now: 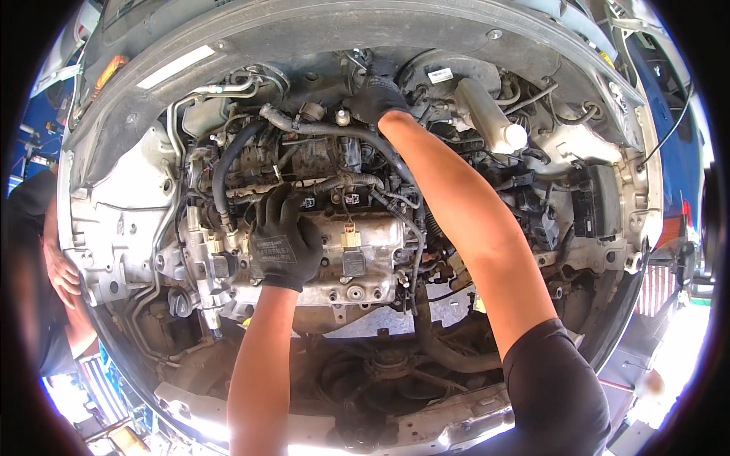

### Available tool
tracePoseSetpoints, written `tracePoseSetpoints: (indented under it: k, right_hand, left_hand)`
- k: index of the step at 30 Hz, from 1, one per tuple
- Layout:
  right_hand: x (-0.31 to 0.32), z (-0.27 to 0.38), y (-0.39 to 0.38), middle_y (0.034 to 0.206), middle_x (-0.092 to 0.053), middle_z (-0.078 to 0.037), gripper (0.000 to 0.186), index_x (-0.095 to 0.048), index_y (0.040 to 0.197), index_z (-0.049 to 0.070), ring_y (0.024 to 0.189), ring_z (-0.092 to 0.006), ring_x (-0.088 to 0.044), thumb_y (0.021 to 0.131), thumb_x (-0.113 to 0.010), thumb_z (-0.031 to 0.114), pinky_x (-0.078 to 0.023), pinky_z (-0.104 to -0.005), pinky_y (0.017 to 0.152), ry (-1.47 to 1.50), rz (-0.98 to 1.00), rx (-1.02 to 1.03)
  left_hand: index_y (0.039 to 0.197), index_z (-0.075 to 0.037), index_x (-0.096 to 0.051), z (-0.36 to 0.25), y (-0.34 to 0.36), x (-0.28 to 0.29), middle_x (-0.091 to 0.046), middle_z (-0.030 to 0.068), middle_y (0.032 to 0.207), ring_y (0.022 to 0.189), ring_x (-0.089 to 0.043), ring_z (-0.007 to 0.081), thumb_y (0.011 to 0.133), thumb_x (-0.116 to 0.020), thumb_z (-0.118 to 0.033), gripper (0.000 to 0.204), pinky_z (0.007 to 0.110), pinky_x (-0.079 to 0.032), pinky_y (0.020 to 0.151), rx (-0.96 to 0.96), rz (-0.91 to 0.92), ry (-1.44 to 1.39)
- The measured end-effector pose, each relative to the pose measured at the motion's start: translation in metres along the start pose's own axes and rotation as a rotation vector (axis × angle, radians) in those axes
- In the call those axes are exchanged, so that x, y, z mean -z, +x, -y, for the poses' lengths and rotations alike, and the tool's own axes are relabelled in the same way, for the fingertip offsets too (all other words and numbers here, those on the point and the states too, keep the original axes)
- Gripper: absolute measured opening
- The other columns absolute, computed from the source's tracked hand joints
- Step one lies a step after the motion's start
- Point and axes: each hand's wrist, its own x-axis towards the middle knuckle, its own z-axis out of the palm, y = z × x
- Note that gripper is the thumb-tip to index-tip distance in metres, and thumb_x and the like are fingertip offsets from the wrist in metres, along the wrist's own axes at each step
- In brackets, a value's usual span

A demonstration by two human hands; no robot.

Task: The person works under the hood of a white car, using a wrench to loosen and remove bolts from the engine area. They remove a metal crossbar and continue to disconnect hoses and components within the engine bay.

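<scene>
Engine (pixel 372 247) sat in the middle of an open engine bay, its light metal cover facing up. Both of the person's hands wore dark gloves.

Left hand (pixel 287 239): back of the glove uppermost, over the left-centre part of the cover. Fingers were partly bent and pointed to the far side; the fingertips and palm were not visible, so whether it had hold of anything could not be told. A coil-like plug with a pale connector (pixel 350 237) lay to its right on the cover.

Right hand (pixel 380 97): reached over to the far side of the bay, near the back wall. Fingers were mostly hidden; opening and grip could not be told. The right forearm crossed above the right end of the engine.

A thick black hose (pixel 232 163) curved beyond the left hand, toward the left. A pale cylindrical reservoir (pixel 487 114) stood right of the right hand, and a black box (pixel 595 201) sat at the bay's right side. A cooling fan (pixel 389 363) lay on the near side, in shadow. At the far left, another person's bare hand (pixel 62 273) was near the vehicle's edge.
</scene>
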Motion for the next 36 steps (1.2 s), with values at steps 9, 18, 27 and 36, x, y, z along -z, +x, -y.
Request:
tracePoseSetpoints:
  k: [9, 18, 27, 36]
  right_hand:
    - [0.01, -0.002, 0.001, 0.113, -0.064, -0.022, 0.055, -0.062, 0.119, 0.009, 0.111, -0.0327, -0.059, 0.077, -0.062, 0.045, -0.045, -0.0387, 0.092, 0.171, 0.136, 0.092]
    - [-0.01, -0.017, 0.026, 0.117, -0.06, -0.027, 0.043, -0.063, 0.112, -0.002, 0.11, -0.036, -0.06, 0.08, -0.058, 0.027, -0.045, -0.0413, 0.095, 0.029, 0.198, 0.023]
    - [-0.009, -0.017, -0.031, 0.103, -0.063, -0.032, 0.078, -0.022, 0.145, -0.003, 0.101, -0.0429, -0.062, 0.079, -0.051, 0.027, -0.049, -0.0443, 0.087, 0.159, 0.084, -0.062]
    - [0.017, 0.004, -0.183, 0.13, -0.036, -0.038, 0.086, -0.018, 0.148, 0.003, 0.095, -0.0499, -0.057, 0.079, -0.065, 0.023, -0.049, -0.0565, 0.079, 0.153, -0.258, 0.365]
  left_hand:
    - [0.104, -0.004, -0.058, -0.001, 0.001, 0.001, -0.056, 0.0205, 0.117, 0.104, -0.054, 0.0416, 0.078, -0.049, -0.013, 0.029, 0.05, -0.046, 0.087, 0.034, 0.013, -0.002]
    - [0.104, -0.004, -0.058, 0.002, -0.002, 0.002, -0.057, 0.0213, 0.115, 0.102, -0.055, 0.0405, 0.077, -0.048, -0.012, 0.03, 0.05, -0.044, 0.089, -0.005, -0.013, 0.029]
    - [0.104, -0.007, -0.058, 0.002, -0.002, 0.001, -0.057, 0.0174, 0.116, 0.104, -0.055, 0.0379, 0.075, -0.051, -0.011, 0.03, 0.05, -0.047, 0.084, 0.008, -0.014, 0.044]
    - [0.107, -0.002, -0.055, 0.0, 0.0, 0.004, -0.057, 0.0215, 0.113, 0.103, -0.055, 0.0393, 0.084, -0.05, -0.011, 0.025, 0.048, -0.045, 0.086, -0.083, 0.036, -0.08]
